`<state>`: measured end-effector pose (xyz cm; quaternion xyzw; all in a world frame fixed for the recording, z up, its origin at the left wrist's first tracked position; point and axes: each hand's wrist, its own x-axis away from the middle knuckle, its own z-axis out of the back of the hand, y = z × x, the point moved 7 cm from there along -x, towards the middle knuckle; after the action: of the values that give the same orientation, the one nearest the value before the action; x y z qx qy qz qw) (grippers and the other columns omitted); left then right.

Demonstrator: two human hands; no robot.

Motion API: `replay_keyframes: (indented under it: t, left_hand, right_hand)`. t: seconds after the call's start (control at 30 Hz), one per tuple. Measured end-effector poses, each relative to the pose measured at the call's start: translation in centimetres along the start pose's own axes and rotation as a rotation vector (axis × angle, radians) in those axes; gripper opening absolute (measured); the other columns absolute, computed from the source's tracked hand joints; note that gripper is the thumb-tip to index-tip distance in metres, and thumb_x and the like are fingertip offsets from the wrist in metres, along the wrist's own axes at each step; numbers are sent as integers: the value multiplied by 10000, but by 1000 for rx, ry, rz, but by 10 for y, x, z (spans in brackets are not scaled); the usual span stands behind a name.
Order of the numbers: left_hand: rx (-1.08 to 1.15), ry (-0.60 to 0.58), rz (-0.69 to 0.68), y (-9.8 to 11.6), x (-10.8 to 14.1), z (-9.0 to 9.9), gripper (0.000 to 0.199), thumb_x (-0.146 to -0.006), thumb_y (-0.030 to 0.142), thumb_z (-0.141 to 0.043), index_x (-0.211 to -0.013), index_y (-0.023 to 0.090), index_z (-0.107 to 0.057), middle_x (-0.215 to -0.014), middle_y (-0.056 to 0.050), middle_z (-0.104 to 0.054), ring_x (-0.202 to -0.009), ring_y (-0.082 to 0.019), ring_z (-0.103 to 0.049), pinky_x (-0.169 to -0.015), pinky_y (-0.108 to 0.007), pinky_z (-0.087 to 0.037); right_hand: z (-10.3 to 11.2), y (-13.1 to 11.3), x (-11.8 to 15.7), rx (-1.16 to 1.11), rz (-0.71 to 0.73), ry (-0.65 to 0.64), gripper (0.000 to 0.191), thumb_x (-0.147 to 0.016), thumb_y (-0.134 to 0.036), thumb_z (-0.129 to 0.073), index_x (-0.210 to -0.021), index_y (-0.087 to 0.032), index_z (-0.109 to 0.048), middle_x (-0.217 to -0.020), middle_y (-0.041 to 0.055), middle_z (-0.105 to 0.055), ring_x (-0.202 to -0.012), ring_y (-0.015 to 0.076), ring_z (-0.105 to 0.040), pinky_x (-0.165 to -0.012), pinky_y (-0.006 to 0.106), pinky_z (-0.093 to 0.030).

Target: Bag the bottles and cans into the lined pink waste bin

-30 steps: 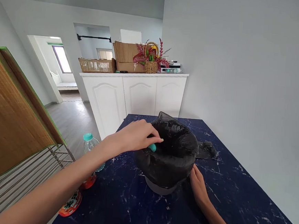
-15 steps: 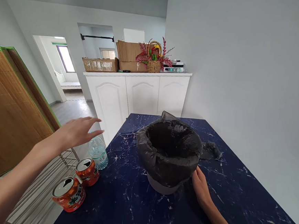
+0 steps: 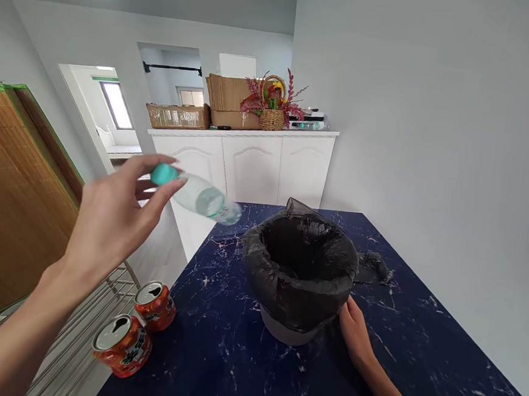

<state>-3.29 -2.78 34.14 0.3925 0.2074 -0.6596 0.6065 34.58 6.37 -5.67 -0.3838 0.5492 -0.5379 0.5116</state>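
The left hand [image 3: 112,210] pinches one clear, teal-capped plastic bottle [image 3: 209,201]; the right hand [image 3: 354,328], grip unclear, touches one grey, black-bag-lined bin [image 3: 288,333]; two orange-red metal cans [image 3: 125,347] stand nearby.

Slim, bare forearms [image 3: 50,303] end in slender, equally bare fingers [image 3: 156,203].

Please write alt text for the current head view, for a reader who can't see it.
A left hand holds a clear bottle by its teal cap, tilted above a dark blue marbled table. The right hand touches a bin lined with a black bag. Two orange-red cans stand at the table's left edge.
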Motion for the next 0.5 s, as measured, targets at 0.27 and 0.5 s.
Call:
replay_keyframes:
  t: [0.27, 0.5]
  left_hand:
    - [457, -313, -261, 114, 4, -47, 234, -997, 420, -697, -1192, 291, -701, -1101, 10, -829, -927, -212, -819, -786, -293, -641]
    - [550, -735, -421, 149, 38, -135, 278, -988, 313, -756, -1263, 280, -752, -1223, -11, -831, -1093, -250, -797, -970, -358, -595]
  right_hand:
    - [-1, -7, -2, 12, 19, 3, 675, -966, -823, -471, -1120, -238, -772, -845, 77, -713, -786, 269, -619, -726, 356, -526]
    - [-2, -10, -4, 19, 14, 0, 660, -953, -822, -478, -1063, -240, -770, -838, 71, -713, -814, 272, -625, -757, 358, -534]
